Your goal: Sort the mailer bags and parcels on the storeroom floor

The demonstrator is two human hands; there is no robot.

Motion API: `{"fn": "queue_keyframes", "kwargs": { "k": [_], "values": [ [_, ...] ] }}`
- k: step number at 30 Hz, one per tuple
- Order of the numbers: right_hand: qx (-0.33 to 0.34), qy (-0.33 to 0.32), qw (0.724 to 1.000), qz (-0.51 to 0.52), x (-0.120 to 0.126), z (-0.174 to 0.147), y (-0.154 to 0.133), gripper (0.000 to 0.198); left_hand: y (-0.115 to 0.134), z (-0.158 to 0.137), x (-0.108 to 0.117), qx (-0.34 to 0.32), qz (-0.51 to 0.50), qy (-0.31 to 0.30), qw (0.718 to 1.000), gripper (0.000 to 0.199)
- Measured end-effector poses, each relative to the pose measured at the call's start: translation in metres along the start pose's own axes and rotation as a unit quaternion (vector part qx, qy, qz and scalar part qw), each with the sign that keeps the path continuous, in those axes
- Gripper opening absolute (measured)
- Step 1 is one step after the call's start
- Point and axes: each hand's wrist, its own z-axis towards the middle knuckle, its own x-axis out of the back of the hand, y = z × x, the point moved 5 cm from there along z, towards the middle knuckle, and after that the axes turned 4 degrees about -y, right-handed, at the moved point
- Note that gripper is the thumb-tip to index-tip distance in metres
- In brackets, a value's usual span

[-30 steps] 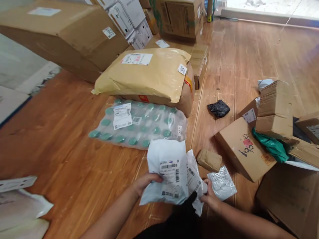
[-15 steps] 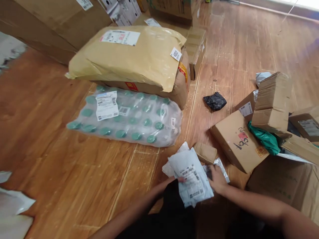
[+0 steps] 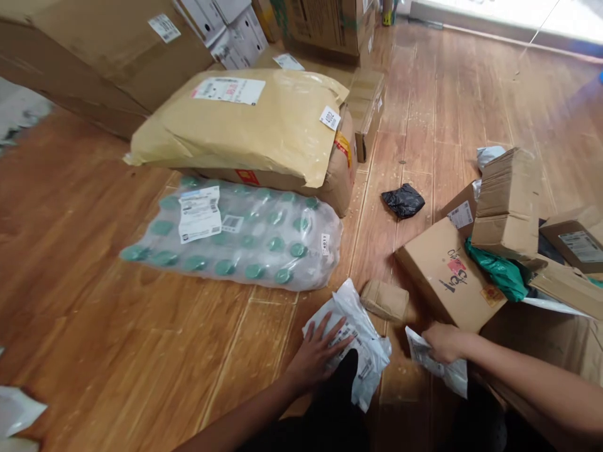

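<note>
L hand [image 3: 316, 353] lies flat, fingers spread, on white mailer bags [image 3: 351, 339] on the floor at 6 o'clock. R hand [image 3: 440, 342] is closed round a small clear-plastic parcel [image 3: 436, 367] at 5 o'clock, w/ a small brown packet [image 3: 385, 301] just beyond the bags

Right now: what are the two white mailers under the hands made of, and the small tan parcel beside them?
White mailer under left hand: looks like thin glossy poly film, crinkled. Small mailer in right hand: same, apparently. Tan parcel: likely matte kraft paper or cardboard, taped.
</note>
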Motion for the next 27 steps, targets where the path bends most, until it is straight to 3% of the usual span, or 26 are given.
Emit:
{"fn": "queue_keyframes", "kwargs": {
  "k": [2,4,7,9,11,14,16,19,21,23,25,27],
  "values": [
    [0.08,0.031,0.994,-0.063,0.026,-0.022,-0.026,0.015,-0.006,-0.002,0.001,0.045,-0.037,-0.003,0.998,0.067],
    [0.194,0.114,0.969,-0.099,0.039,-0.029,-0.061,0.019,-0.008,0.009,0.017,0.072,-0.118,-0.024,0.99,0.057],
    [0.339,0.256,0.896,-0.129,0.032,-0.007,-0.096,0.023,-0.012,0.036,0.06,0.102,-0.281,-0.037,0.954,0.034],
    [0.397,0.314,0.855,-0.113,0.017,0.019,-0.097,0.029,-0.025,0.049,0.091,0.15,-0.367,-0.003,0.918,0.033],
    [0.44,0.326,0.835,-0.058,0.003,0.042,-0.087,0.032,-0.041,0.055,0.109,0.217,-0.468,0.012,0.857,0.047],
    [0.48,0.286,0.829,0.015,-0.012,0.059,-0.069,0.027,-0.054,0.056,0.116,0.275,-0.603,-0.005,0.749,0.057],
    [0.476,0.259,0.84,0.024,-0.017,0.064,-0.066,0.023,-0.051,0.057,0.117,0.257,-0.657,-0.025,0.708,0.066],
    [0.454,0.252,0.855,-0.005,-0.014,0.068,-0.073,0.022,-0.037,0.058,0.11,0.184,-0.706,-0.106,0.676,0.076],
    [0.454,0.257,0.853,-0.036,-0.003,0.068,-0.083,0.023,-0.033,0.053,0.102,0.175,-0.688,-0.131,0.692,0.064],
    [0.432,0.286,0.854,-0.046,0.022,0.07,-0.092,0.031,-0.039,0.042,0.092,0.224,-0.6,-0.11,0.76,0.049],
    [0.354,0.361,0.863,-0.009,0.066,0.08,-0.096,0.047,-0.044,0.029,0.085,0.284,-0.465,-0.109,0.832,0.035],
    [0.24,0.445,0.858,0.088,0.122,0.1,-0.092,0.062,-0.044,0.018,0.082,0.312,-0.346,-0.143,0.873,0.027]
  ]
}}
